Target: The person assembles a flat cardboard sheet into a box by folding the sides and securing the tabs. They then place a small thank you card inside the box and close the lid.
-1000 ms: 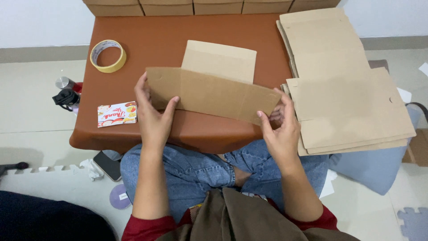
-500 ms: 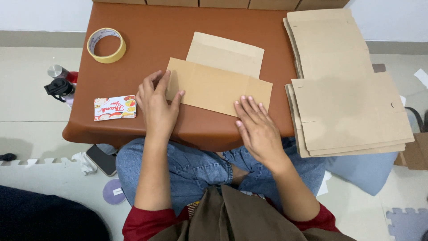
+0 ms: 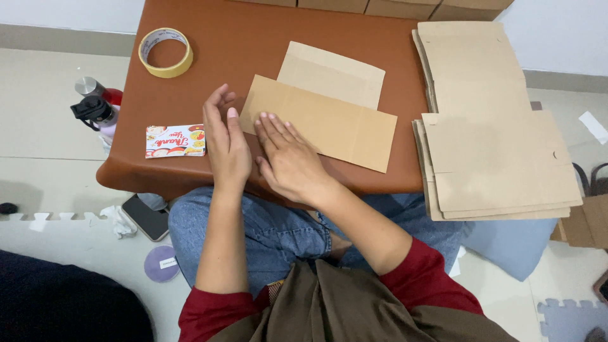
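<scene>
A flat folded cardboard piece [image 3: 329, 120] lies on the brown table [image 3: 253, 38]. My right hand [image 3: 288, 158] presses flat on its near left end, fingers spread. My left hand [image 3: 225, 139] stands on edge against the left end of the cardboard, fingers straight and holding nothing.
A stack of flat cardboard blanks [image 3: 494, 126] covers the table's right side and hangs over its edge. A roll of yellow tape [image 3: 166, 52] sits at the far left, a small printed packet [image 3: 175, 140] near the left edge. Bottles [image 3: 95, 107] and a phone [image 3: 147, 217] lie on the floor at left.
The cardboard was held raised in both hands, then laid flat. My right hand has slid from its right end to the left end, beside my left hand.
</scene>
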